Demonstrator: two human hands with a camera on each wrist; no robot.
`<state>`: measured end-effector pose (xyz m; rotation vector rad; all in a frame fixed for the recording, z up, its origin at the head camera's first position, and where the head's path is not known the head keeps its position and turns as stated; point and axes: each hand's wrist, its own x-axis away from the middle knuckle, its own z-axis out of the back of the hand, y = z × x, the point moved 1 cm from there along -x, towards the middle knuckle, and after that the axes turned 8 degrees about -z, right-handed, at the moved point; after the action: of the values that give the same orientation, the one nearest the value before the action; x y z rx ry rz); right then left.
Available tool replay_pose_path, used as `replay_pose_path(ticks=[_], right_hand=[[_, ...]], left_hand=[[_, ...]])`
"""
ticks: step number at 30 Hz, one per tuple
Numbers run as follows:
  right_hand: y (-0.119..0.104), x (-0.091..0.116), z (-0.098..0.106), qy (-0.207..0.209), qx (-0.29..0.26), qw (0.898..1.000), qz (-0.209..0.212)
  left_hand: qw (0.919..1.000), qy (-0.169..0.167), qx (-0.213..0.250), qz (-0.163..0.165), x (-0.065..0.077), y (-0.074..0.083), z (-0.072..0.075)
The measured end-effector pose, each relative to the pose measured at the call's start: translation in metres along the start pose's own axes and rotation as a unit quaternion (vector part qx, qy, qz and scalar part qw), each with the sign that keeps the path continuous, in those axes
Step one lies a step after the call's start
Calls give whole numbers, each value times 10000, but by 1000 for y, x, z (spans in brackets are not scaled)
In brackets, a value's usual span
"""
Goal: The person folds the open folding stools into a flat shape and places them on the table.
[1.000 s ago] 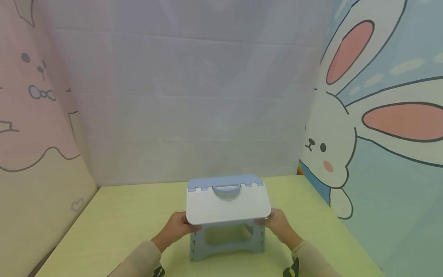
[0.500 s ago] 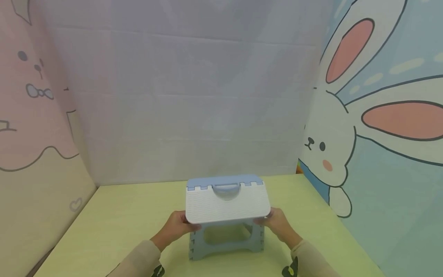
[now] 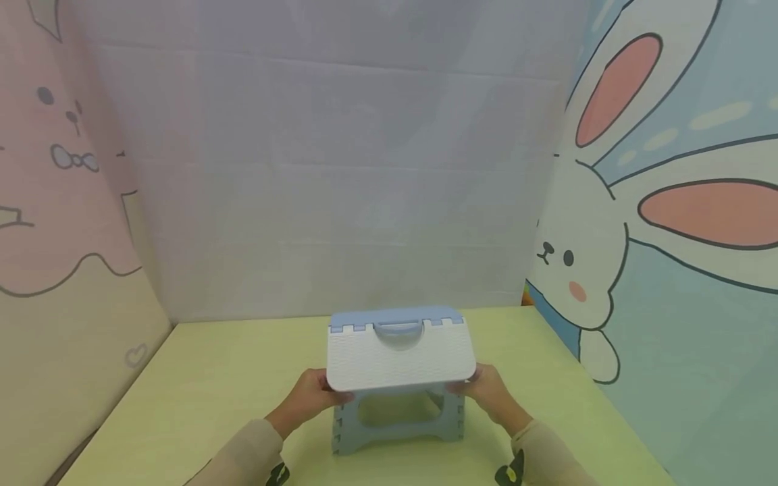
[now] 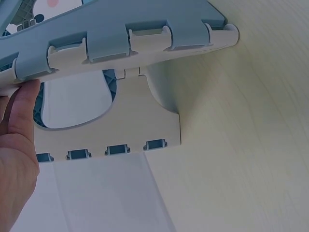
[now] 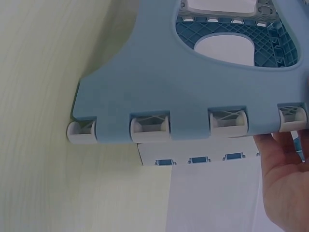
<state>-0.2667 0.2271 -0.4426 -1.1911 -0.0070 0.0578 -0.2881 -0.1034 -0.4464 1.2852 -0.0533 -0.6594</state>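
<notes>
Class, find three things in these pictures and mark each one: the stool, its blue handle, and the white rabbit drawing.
Stool (image 3: 400,364): head view, on its white panel.
Blue handle (image 3: 398,331): head view, on the middle of its bar.
White rabbit drawing (image 3: 586,223): head view, on its face.

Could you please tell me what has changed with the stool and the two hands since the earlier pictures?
Nothing visibly changed, apart from a slight shift of the head view. The left hand and right hand still hold the folding stool by its sides, in the same place.
</notes>
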Motion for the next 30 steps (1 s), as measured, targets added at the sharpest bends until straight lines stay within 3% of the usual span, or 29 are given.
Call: replay_pose_path(ticks=[30], right_hand=[[0,-2,0,-153,-79,9998,35]], left_hand=[[9996,-22,261,90,0,0,0]])
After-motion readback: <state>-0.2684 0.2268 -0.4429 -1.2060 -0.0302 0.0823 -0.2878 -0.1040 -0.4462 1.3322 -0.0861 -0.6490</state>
